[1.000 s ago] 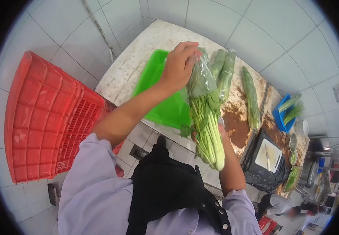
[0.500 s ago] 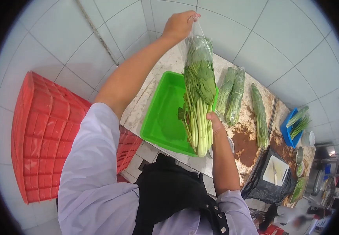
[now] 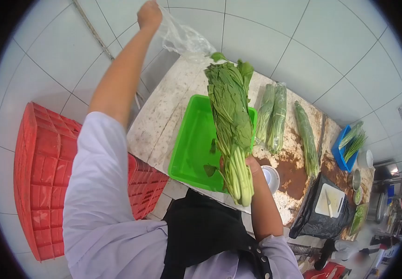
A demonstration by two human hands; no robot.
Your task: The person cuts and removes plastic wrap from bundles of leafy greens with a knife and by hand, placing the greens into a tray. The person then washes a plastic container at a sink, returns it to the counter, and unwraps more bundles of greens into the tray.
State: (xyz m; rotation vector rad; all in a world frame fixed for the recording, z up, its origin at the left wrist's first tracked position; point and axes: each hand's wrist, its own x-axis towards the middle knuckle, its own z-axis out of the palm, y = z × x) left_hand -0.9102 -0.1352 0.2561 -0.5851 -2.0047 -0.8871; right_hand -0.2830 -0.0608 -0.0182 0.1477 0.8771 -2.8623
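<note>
My left hand (image 3: 149, 15) is raised high at the upper left, its fingers closed on a clear plastic bag (image 3: 186, 41) that trails to the right, apart from the greens. My right hand (image 3: 256, 167) is wrapped round the pale stems of a bunch of leafy greens (image 3: 231, 111), part of the grip being behind the stems. The bunch is bare, leaves up and stem ends toward me. Beneath it stands a green plastic basin (image 3: 191, 139) with a few loose leaves in it.
Bagged bundles of greens (image 3: 276, 118) lie on the worn table (image 3: 161, 109), with another bagged bundle (image 3: 307, 139) farther right. Beyond are a blue bin (image 3: 345, 151) of vegetables and a cutting board (image 3: 325, 204) with a knife. Red crates (image 3: 47, 186) stand at left; a person is at lower right.
My left hand has swung up and left, pulling the plastic bag off the top of the greens. The bunch in my right hand has dropped slightly toward me.
</note>
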